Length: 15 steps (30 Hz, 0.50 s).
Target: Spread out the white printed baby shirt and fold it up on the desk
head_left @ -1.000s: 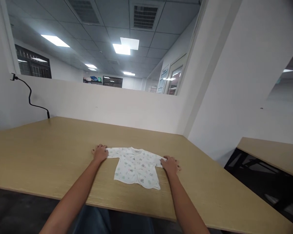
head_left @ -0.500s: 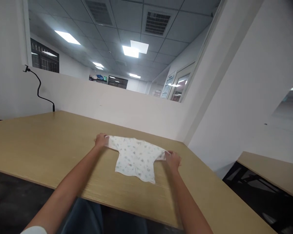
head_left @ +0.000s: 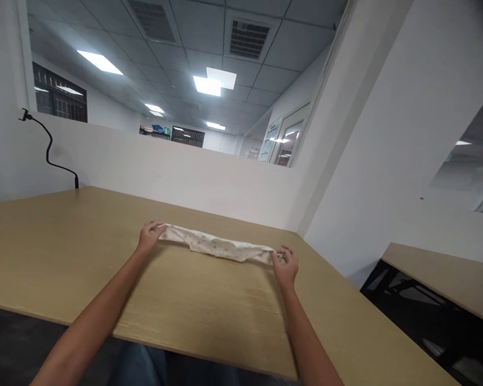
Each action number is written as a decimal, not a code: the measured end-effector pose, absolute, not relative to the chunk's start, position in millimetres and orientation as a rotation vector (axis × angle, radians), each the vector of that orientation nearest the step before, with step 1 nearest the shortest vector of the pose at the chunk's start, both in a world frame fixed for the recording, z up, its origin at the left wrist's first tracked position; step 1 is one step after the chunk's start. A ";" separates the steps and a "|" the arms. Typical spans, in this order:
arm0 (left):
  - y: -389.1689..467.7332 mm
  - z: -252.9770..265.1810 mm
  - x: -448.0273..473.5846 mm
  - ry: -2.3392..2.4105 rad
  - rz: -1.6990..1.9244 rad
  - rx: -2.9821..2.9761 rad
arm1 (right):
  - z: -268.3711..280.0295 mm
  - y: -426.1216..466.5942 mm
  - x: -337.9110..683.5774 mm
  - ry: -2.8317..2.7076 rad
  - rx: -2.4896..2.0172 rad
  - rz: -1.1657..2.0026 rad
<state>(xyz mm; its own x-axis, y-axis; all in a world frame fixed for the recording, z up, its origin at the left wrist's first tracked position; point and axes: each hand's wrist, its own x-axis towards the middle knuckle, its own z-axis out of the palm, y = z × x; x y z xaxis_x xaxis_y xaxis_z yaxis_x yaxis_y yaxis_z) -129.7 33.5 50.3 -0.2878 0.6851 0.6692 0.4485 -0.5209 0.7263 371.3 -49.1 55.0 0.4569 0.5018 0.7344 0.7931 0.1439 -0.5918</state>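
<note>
- We cannot make out the blurred print [head_left: 216, 246] on the white garment [head_left: 234, 253], mid-frame.
- Our left hand [head_left: 148, 236] and right hand [head_left: 286, 265] cover its ends.
- The bottom edge cuts off our forearms [head_left: 100, 310].
- We find the notice [head_left: 270, 139], right of upper centre, too small to read.

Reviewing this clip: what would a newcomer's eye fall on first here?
First, the pale shirt, stretched in a narrow band between the left hand and right hand over the tan table. Next, bright ceiling lights beyond the window, and the black bendy stand at far left.
</note>
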 end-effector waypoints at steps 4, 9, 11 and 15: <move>34.7 20.8 -142.4 1.285 1.714 1.611 | 24.4 -50.5 378.6 -1.301 -1.387 0.051; 31.9 15.7 -158.3 1.445 1.627 1.490 | 19.7 -56.1 395.8 -1.155 -1.374 0.239; 30.9 15.3 -162.6 1.583 1.427 1.615 | 19.1 -59.2 402.9 -1.165 -1.526 0.266; 28.8 19.2 -168.4 1.709 0.994 1.866 | 13.7 -65.8 413.4 -1.406 -1.819 0.382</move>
